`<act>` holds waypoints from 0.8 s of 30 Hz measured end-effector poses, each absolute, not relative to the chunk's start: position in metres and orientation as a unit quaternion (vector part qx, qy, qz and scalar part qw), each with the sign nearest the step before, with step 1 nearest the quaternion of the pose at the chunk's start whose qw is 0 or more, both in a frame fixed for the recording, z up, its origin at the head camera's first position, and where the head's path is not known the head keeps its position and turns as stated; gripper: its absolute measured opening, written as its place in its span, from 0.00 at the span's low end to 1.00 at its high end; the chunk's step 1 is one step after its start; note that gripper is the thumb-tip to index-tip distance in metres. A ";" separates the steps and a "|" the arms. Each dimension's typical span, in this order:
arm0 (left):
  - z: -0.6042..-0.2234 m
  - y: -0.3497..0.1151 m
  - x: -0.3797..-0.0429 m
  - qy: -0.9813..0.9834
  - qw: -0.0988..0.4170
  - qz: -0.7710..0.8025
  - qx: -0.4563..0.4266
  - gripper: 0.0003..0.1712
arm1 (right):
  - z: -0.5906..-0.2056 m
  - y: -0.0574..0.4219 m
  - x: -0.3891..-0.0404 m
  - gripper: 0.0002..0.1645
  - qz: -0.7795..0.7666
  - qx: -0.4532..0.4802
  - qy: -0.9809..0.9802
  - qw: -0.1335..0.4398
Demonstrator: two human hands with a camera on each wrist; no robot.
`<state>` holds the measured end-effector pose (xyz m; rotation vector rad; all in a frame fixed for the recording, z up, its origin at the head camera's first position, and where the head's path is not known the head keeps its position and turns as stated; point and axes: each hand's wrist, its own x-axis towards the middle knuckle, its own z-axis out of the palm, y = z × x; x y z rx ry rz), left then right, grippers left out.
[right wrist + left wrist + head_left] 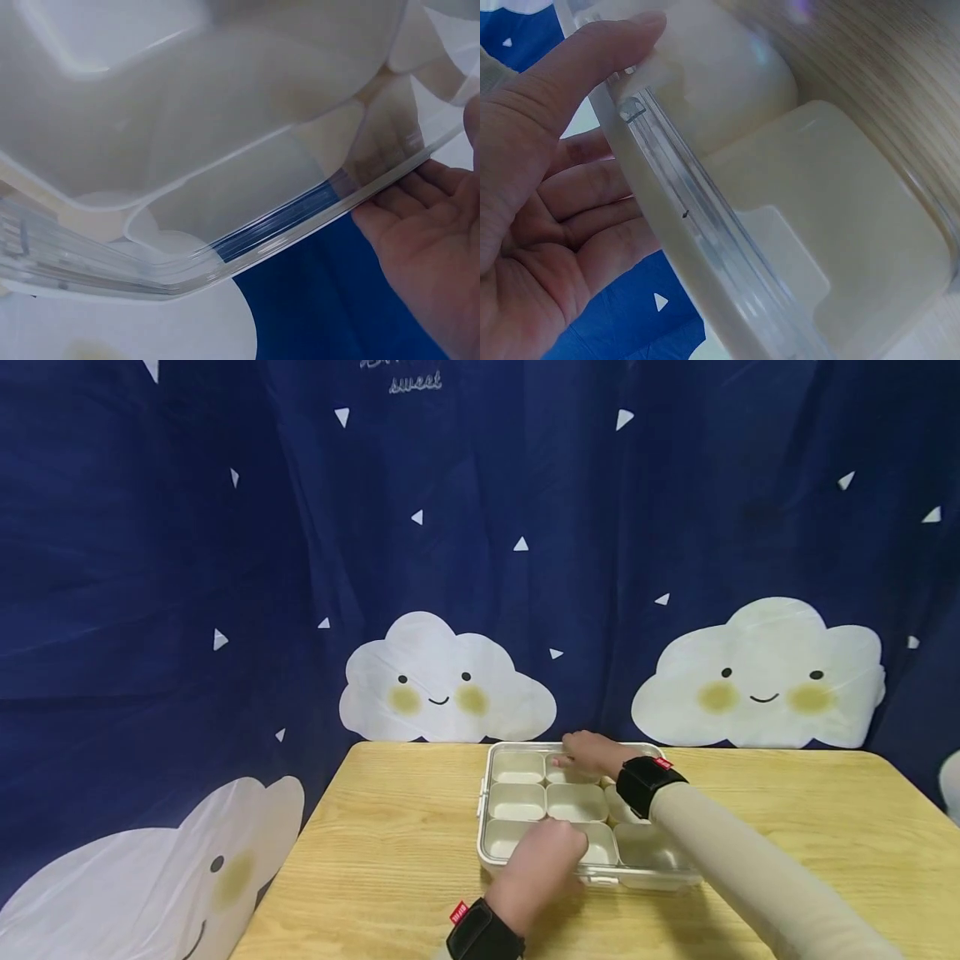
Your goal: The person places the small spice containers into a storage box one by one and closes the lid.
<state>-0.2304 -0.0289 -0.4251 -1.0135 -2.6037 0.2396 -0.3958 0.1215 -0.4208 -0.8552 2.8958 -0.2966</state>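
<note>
A clear box stands on the table, fitted with several cream compartment cups whose tops face up. At its near side my left hand grips the rim. The left wrist view shows the thumb against the clear outer wall and the other fingers behind the rim. My right hand reaches across the box and holds its far rim. In the right wrist view that hand has its fingers along the clear edge, with its thumb partly cut off by the frame. No contents show in the visible cups.
The box sits toward the far edge of a light wooden table. Right behind it hangs a dark blue curtain printed with smiling clouds and small white triangles. My right forearm crosses over the table on the right.
</note>
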 end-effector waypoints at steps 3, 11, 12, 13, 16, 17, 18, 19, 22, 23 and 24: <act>-0.424 -0.030 -0.226 -0.914 0.175 0.094 -0.354 0.19 | -0.417 0.121 -0.396 0.21 -0.104 -0.287 0.950 0.062; -0.417 -0.032 -0.218 -0.920 0.163 0.083 -0.346 0.19 | -0.408 0.115 -0.400 0.19 -0.115 -0.276 0.953 0.054; -0.417 -0.032 -0.217 -0.920 0.162 0.081 -0.346 0.19 | -0.408 0.115 -0.401 0.18 -0.117 -0.271 0.954 0.048; -0.416 -0.031 -0.216 -0.920 0.163 0.082 -0.347 0.19 | -0.407 0.116 -0.401 0.17 -0.123 -0.262 0.956 0.050; -0.415 -0.029 -0.212 -0.919 0.163 0.078 -0.350 0.19 | -0.405 0.120 -0.402 0.15 -0.128 -0.244 0.959 0.063; -0.415 -0.028 -0.211 -0.919 0.162 0.076 -0.351 0.19 | -0.404 0.121 -0.401 0.15 -0.127 -0.240 0.960 0.072; -0.415 -0.028 -0.209 -0.919 0.160 0.076 -0.351 0.19 | -0.403 0.122 -0.401 0.15 -0.127 -0.238 0.959 0.083; -0.415 -0.028 -0.207 -0.920 0.158 0.076 -0.350 0.19 | -0.402 0.122 -0.400 0.15 -0.128 -0.237 0.958 0.095; -0.414 -0.029 -0.202 -0.924 0.147 0.071 -0.346 0.20 | -0.400 0.120 -0.397 0.15 -0.117 -0.244 0.955 0.119; -0.414 -0.029 -0.201 -0.925 0.144 0.070 -0.345 0.21 | -0.399 0.119 -0.397 0.16 -0.116 -0.237 0.956 0.129; -0.413 -0.030 -0.201 -0.925 0.142 0.070 -0.344 0.21 | -0.398 0.117 -0.396 0.16 -0.112 -0.234 0.956 0.134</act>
